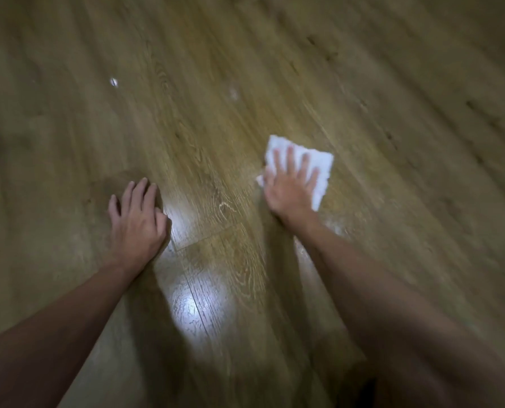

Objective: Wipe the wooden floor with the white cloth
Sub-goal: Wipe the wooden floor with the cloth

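A folded white cloth [319,166] lies flat on the wooden floor [216,128] right of centre. My right hand [289,184] presses down on it with fingers spread and straight, covering its lower left part. My left hand [136,216] rests palm-down on the bare planks to the left, fingers relaxed and holding nothing. Both forearms reach in from the bottom corners. The picture is blurred by motion.
Brown wood-grain planks run diagonally across the whole view. A bright light reflection [192,307] shines on the floor between my arms. Two small pale specks lie further away, one speck [113,82] at upper left, another smudge [234,94] near the middle.
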